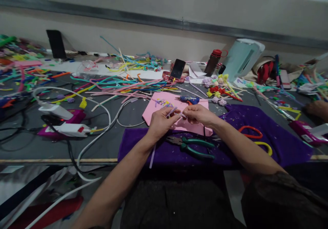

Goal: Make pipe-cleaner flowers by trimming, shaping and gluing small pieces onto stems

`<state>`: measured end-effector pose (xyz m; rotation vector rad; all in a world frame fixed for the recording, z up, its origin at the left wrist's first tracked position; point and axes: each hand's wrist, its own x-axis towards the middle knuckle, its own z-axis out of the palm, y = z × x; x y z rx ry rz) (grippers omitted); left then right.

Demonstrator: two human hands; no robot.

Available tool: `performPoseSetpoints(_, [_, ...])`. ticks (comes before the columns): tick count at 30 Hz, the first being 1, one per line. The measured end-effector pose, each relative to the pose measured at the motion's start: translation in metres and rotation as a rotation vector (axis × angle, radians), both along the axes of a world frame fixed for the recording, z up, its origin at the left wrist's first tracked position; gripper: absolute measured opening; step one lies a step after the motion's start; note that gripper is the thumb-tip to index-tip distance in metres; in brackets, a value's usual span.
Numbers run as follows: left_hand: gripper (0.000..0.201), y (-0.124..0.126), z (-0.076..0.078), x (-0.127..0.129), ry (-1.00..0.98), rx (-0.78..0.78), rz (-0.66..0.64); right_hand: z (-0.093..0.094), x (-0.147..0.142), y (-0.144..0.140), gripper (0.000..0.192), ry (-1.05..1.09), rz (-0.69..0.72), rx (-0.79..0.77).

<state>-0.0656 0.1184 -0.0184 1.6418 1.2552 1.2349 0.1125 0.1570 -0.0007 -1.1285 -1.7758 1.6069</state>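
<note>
My left hand (164, 120) is closed in a pinch on a lavender pipe cleaner (153, 155), whose long end hangs below the wrist. Close beside it, my right hand (196, 114) pinches the same light purple piece between thumb and fingers; the exact join is partly hidden. Both hands are above a pink sheet (148, 114) scattered with short purple and yellow bits. A blue glue gun (191, 100) lies on the sheet just beyond the right hand. Green-handled pliers (196, 147) rest on the purple cloth (133, 147) nearer to me.
Scissors with red and yellow handles (250, 132) lie by my right forearm. Pipe cleaners (123, 85), a phone (177, 68), a bottle (213, 63) and a pale green pitcher (241, 60) stand or lie behind. White cables (109, 116) run at left. Another person's hand (317, 109) is far right.
</note>
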Motion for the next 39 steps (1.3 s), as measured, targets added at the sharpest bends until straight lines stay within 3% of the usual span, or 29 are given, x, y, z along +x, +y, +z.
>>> performPoseSetpoints(4, [0.021, 0.008, -0.003, -0.002, 0.12, 0.039, 0.025, -0.001, 0.0, 0.001, 0.024, -0.02, -0.01, 0.035])
performPoseSetpoints(11, [0.021, 0.01, -0.003, -0.006, -0.19, -0.217, 0.032, -0.007, 0.009, 0.004, 0.023, -0.046, -0.045, 0.121])
performPoseSetpoints(14, [0.023, 0.007, 0.003, -0.006, -0.193, -0.244, 0.064, -0.009, 0.01, 0.003, 0.024, -0.079, -0.046, 0.166])
performPoseSetpoints(21, [0.02, 0.0, 0.004, -0.009, -0.284, -0.304, 0.032, -0.016, 0.02, 0.005, 0.011, -0.251, 0.003, 0.472])
performPoseSetpoints(28, [0.024, -0.001, 0.003, -0.013, -0.33, -0.306, 0.002, -0.021, 0.023, 0.007, 0.02, -0.301, -0.043, 0.569])
performPoseSetpoints(32, [0.025, -0.003, 0.006, -0.015, -0.315, -0.307, -0.018, -0.012, 0.015, 0.003, 0.018, -0.357, -0.021, 0.691])
performPoseSetpoints(36, [0.024, -0.004, 0.008, -0.014, -0.297, -0.28, -0.036, 0.004, -0.008, -0.001, 0.033, -0.398, 0.118, 0.798])
performPoseSetpoints(39, [0.023, -0.004, 0.007, -0.015, -0.289, -0.231, -0.029, 0.012, -0.024, 0.002, 0.022, -0.481, 0.228, 0.788])
